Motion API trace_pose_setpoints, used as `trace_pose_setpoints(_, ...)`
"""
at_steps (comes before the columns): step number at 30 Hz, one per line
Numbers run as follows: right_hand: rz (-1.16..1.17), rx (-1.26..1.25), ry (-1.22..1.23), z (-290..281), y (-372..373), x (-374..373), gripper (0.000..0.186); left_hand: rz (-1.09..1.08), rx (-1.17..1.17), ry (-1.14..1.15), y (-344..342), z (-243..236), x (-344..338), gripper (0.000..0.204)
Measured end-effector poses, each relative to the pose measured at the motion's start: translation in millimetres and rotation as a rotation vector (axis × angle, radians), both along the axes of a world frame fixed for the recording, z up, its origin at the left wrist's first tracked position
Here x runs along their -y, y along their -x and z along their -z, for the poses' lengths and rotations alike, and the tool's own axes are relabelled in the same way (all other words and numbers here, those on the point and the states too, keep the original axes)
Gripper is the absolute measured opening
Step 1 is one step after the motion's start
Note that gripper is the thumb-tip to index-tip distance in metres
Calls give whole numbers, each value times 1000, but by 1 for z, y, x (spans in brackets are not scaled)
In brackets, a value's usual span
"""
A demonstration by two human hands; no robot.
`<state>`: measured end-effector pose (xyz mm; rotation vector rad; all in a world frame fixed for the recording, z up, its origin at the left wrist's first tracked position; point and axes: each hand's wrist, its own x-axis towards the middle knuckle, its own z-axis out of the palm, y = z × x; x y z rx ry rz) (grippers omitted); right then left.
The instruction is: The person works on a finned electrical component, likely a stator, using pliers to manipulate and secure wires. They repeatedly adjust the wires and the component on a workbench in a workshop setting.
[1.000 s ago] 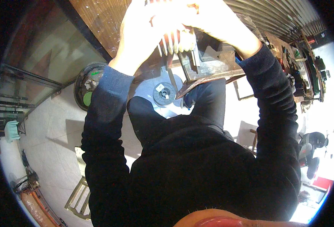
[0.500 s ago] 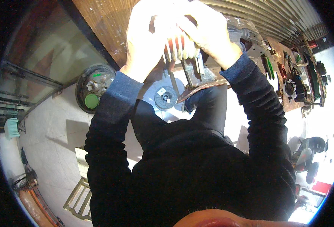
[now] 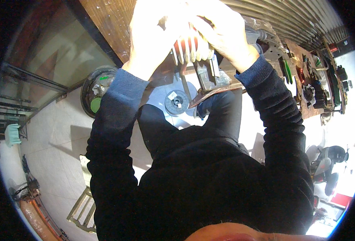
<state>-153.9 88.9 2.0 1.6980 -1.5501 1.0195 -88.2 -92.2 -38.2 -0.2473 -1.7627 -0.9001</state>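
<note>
Both hands are raised at the top of the view, close together and washed out by strong light. Between them is a ribbed stack (image 3: 191,49) of pale, rounded plates with reddish bands in the gaps; its exact kind I cannot make out. My left hand (image 3: 151,42) grips its left side with curled fingers. My right hand (image 3: 225,38) holds it from the right, thumb bent inward over the top. Glare hides the fingertips. Just beneath, beside the stack's right end, stands a pale upright strip (image 3: 215,66) at a clear plastic-like piece (image 3: 209,80).
A brown wooden bench (image 3: 109,20) runs behind my hands, with a grey metal machine part (image 3: 258,36) at right. Below lies a dark wire spool (image 3: 170,107) on the floor. A black tub (image 3: 85,94) stands left, a slatted chair (image 3: 81,207) lower left. Tools crowd the right bench (image 3: 302,108).
My left hand and forearm have shifted slightly left. The ribbed stack has turned a little, showing more of its reddish bands. Both hands keep their hold.
</note>
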Motion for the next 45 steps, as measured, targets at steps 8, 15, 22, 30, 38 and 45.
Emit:
trace_pose_setpoints(8,188,104,-454,-36,-16,-34,22,-83,-61,-57,-10,-5,-23,33)
trace_pose_setpoints(15,-231,689,-355,-43,-7,-20,45,-160,-116,-102,-13,-12,-41,32)
trace_pose_setpoints(22,-602,941,-509,-63,-14,5,64,-227,-159,-127,-14,-17,-51,30)
trace_pose_setpoints(30,-829,1021,-500,-80,-36,4,62,-299,-234,-176,-16,-27,-55,29)
trace_pose_setpoints(38,-835,986,-488,-72,-31,2,61,-361,-296,-214,-18,-29,-51,28)
trace_pose_setpoints(45,-618,881,-513,-73,-12,-7,58,-424,-348,-254,-6,-39,-62,27)
